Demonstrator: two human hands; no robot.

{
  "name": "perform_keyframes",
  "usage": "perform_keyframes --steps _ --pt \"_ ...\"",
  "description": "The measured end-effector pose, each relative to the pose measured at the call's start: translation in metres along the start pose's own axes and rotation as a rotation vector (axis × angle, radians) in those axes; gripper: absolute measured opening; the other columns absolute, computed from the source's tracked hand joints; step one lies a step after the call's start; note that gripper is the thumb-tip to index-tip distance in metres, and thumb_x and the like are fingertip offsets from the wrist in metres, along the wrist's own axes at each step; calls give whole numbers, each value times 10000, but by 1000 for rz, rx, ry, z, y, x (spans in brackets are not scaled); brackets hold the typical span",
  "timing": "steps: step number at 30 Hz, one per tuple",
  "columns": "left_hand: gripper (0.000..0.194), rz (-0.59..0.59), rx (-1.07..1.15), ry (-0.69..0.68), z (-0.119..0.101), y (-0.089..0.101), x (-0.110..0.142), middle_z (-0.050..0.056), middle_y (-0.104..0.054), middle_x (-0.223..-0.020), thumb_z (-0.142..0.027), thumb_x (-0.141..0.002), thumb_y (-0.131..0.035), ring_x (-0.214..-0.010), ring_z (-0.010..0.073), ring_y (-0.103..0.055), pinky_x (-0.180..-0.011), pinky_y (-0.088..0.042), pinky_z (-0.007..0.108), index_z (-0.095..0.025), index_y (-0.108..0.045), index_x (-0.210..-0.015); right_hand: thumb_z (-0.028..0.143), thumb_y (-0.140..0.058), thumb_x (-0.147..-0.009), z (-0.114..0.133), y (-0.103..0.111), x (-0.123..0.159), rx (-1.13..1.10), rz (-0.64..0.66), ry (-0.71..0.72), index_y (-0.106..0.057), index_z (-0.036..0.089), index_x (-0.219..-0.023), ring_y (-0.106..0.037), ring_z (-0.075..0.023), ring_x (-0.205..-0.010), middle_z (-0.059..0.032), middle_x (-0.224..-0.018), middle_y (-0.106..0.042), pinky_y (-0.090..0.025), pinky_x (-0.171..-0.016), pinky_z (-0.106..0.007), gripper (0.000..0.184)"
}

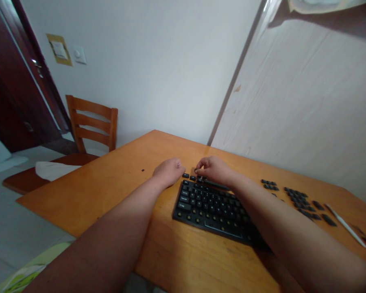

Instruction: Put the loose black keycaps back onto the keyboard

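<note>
A black keyboard (213, 205) lies on the wooden table, partly covered by my right forearm. Its lowest row shows bare key sockets. Above its back edge, my right hand (215, 169) pinches a small dark keycap (196, 170) between thumb and forefinger. Just below that hand are loose keycaps (192, 178) and a long black bar-shaped key, partly hidden. My left hand (169, 170) rests on the table at the keyboard's upper left corner, fingers curled in, beside another loose keycap (186, 175). Whatever it may hold is hidden.
Several groups of loose keycaps (297, 198) lie to the right, near a white pen-like stick (347, 226). A tiny dark piece (143, 170) sits left of my left hand. Walls border the table (125, 175) behind; a wooden chair (93, 122) stands at the left.
</note>
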State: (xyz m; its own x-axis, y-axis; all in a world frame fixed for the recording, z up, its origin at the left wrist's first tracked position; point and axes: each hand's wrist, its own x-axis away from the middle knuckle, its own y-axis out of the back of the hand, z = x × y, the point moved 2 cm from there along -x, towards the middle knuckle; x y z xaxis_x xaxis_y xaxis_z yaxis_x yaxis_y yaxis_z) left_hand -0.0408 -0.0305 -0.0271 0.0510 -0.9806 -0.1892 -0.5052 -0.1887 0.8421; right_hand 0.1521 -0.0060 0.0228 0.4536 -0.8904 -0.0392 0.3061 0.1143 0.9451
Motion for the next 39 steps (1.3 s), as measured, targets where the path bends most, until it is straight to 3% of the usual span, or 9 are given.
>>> perform_keyframes --steps 7,15,26,39 --pt "233 -12 -8 -15 0 -2 -1 2 -666 -746 -418 -838 -520 -658 167 -547 -540 -293 280 -232 -644 -772 323 -634 -828 15 5 65 -151 11 132 -692 214 -913 -524 -112 -583 21 -689 -645 -311 -528 -248 150" --pt "211 -20 6 -10 1 -2 -1 1 -653 -732 -411 -816 -530 -650 173 -542 -541 -299 289 -239 -639 -758 324 -629 -838 35 -3 116 -117 41 122 -670 238 -866 -455 -103 -549 47 -648 -594 -277 -526 -245 99" --pt "197 -12 25 -15 -2 0 2 8 -662 -745 -401 -803 -538 -666 174 -560 -546 -310 284 -232 -631 -761 306 -610 -858 50 -13 130 75 -13 134 -686 249 -901 -548 -129 -651 17 -782 -678 -298 -598 -257 104" --pt "186 3 6 -11 -5 2 5 19 -676 -777 -377 -815 -534 -691 184 -573 -581 -353 282 -233 -650 -794 336 -604 -864 55 -16 129 128 -23 88 -699 263 -947 -588 -149 -683 8 -820 -702 -322 -609 -262 147"
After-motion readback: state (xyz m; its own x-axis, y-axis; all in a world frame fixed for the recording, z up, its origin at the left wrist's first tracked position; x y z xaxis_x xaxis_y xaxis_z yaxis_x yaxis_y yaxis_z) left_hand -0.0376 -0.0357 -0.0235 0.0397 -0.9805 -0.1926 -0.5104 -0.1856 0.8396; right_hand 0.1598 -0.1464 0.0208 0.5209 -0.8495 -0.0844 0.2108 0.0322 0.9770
